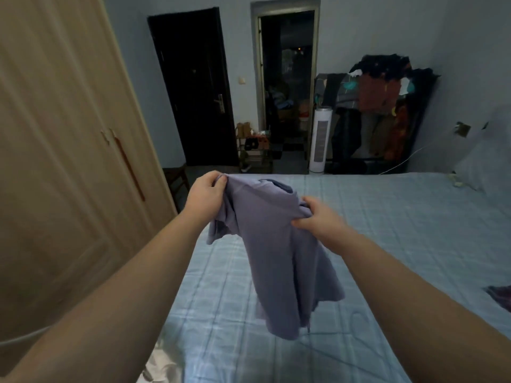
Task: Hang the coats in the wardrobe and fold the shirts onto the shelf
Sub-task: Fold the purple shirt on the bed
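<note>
A lilac short-sleeved shirt [279,261] hangs in the air above the bed, held up by both hands. My left hand [206,193] grips one shoulder at the upper left. My right hand [313,217] pinches the fabric at the other shoulder, a little lower and to the right. The shirt's body droops down, its hem just above the bedcover. The wardrobe [63,150] stands at the left with its pale wooden doors closed.
The bed [401,239] with a light blue checked cover fills the lower right. A dark garment [500,295] lies at its right edge. A loaded clothes rack [387,111], a white tower fan [319,139] and two dark doorways stand along the far wall.
</note>
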